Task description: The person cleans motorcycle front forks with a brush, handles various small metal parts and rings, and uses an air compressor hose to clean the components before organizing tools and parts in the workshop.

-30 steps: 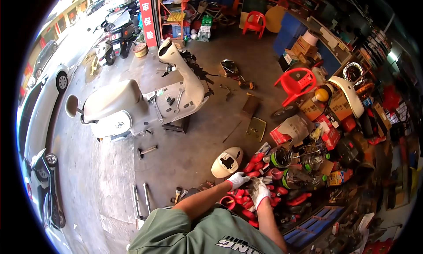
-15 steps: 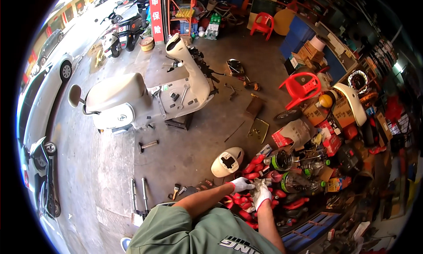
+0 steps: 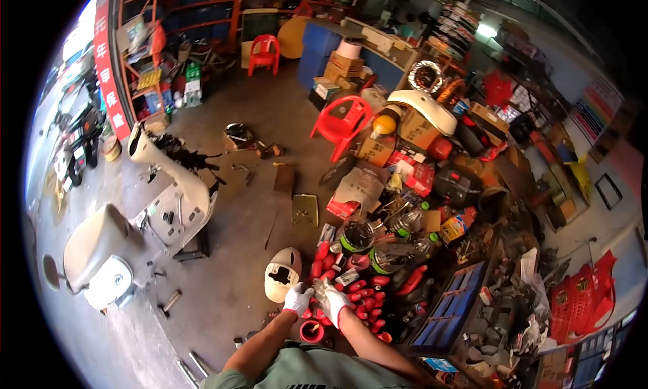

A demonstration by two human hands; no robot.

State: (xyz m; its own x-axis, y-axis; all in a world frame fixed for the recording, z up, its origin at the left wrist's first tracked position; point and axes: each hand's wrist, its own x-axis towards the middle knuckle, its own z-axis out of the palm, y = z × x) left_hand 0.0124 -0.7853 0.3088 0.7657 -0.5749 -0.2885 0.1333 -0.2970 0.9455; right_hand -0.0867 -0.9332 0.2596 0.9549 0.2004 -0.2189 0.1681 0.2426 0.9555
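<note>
Both my hands wear white gloves and meet over a pile of red plastic bottles. My left hand is closed, its fingers turned toward the right hand. Fingers bent, my right hand is close beside it. A small greyish, crumpled-looking thing lies at the right hand's fingers; its kind is too small to make out. Just beyond my left hand rests a cream scooter shell with a dark opening. Nearer to me, below the hands, stands a red cup.
A partly stripped cream scooter stands at the left, with a hammer on the floor near it. Clear large bottles, cartons and a black case crowd the right. Farther off stands a red chair.
The view has swung to the right, so the scooter sits farther left and more of the right-hand clutter shows. My hands stay together over the red bottles, now closer to the cream shell.
</note>
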